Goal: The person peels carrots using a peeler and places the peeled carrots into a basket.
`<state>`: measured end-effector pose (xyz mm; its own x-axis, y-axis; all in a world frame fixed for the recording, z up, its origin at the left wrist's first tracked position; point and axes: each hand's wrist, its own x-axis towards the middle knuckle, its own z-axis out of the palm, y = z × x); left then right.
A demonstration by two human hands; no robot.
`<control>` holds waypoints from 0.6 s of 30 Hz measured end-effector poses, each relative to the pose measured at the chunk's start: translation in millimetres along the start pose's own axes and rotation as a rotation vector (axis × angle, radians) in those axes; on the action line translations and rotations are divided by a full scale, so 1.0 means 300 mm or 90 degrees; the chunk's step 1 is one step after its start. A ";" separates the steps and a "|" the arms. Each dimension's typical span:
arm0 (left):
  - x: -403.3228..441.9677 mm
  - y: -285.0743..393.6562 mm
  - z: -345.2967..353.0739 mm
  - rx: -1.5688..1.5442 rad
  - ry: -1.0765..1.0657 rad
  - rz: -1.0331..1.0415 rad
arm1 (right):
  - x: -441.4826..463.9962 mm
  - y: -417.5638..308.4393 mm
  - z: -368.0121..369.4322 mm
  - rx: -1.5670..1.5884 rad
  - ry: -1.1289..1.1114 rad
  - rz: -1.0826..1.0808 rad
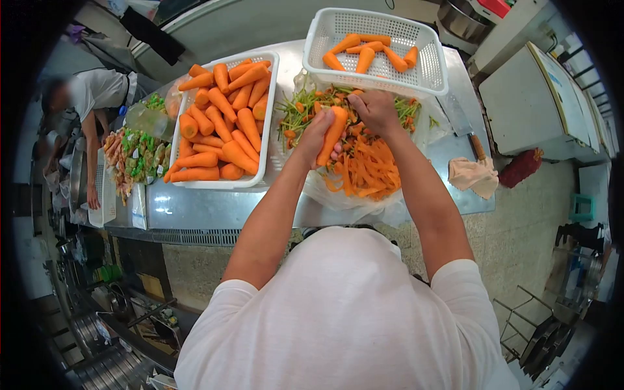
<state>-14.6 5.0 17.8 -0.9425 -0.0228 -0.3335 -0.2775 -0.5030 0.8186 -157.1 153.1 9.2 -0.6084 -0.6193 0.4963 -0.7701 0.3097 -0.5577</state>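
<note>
A large carrot is gripped in my left hand, tilted over a heap of peelings. My right hand is closed just right of the carrot's upper end; what its fingers hold, if anything, is hidden. Below both hands lie orange carrot peels on a clear plastic bag. Green carrot tops spread around the hands on the same pile.
A white basket full of carrots stands left, and another basket with several carrots behind. A knife and a cloth lie right. At far left, a person leans beside bagged vegetables.
</note>
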 end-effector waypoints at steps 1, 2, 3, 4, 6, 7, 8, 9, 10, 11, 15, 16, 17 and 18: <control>-0.014 -0.006 -0.006 -0.026 -0.005 -0.015 | -0.002 0.006 -0.016 -0.038 -0.036 0.077; -0.018 -0.008 -0.011 -0.052 -0.013 -0.034 | -0.009 0.010 -0.025 -0.077 -0.070 0.157; -0.006 -0.008 -0.020 -0.052 -0.016 -0.033 | -0.009 -0.010 -0.029 -0.079 -0.069 0.157; 0.003 -0.013 -0.029 -0.059 -0.018 -0.039 | -0.013 -0.036 -0.023 -0.055 -0.039 0.075; 0.013 -0.028 -0.036 -0.066 -0.020 -0.047 | -0.025 -0.037 -0.016 -0.032 -0.010 -0.005; 0.015 -0.033 -0.037 -0.057 -0.033 -0.062 | -0.035 -0.020 -0.006 -0.051 0.000 0.015; 0.023 -0.026 -0.040 -0.046 -0.045 -0.072 | -0.030 0.001 -0.002 -0.071 0.012 0.030; 0.019 -0.016 -0.040 -0.044 -0.044 -0.064 | -0.016 -0.006 -0.016 -0.070 0.014 0.023; 0.002 -0.018 -0.042 -0.042 -0.047 -0.056 | -0.020 -0.015 -0.030 -0.032 0.003 0.088; -0.004 -0.020 -0.037 -0.041 -0.052 -0.045 | -0.024 -0.020 -0.048 0.004 -0.008 0.153; -0.010 -0.013 -0.003 0.011 -0.003 0.021 | -0.027 -0.061 -0.013 -0.034 0.045 -0.043; -0.011 -0.012 -0.003 0.017 -0.010 0.025 | -0.024 -0.042 -0.022 -0.013 0.027 0.018; -0.010 -0.013 -0.009 0.013 -0.013 0.014 | -0.018 -0.024 -0.032 -0.017 0.035 0.011; -0.016 -0.011 -0.013 0.007 -0.013 0.002 | -0.024 -0.012 -0.039 -0.065 0.015 0.053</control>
<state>-8.5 3.5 15.0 -0.9467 -0.0068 -0.3220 -0.2770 -0.4929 0.8248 -152.3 164.8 15.3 -0.6749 -0.5715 0.4668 -0.7312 0.4326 -0.5275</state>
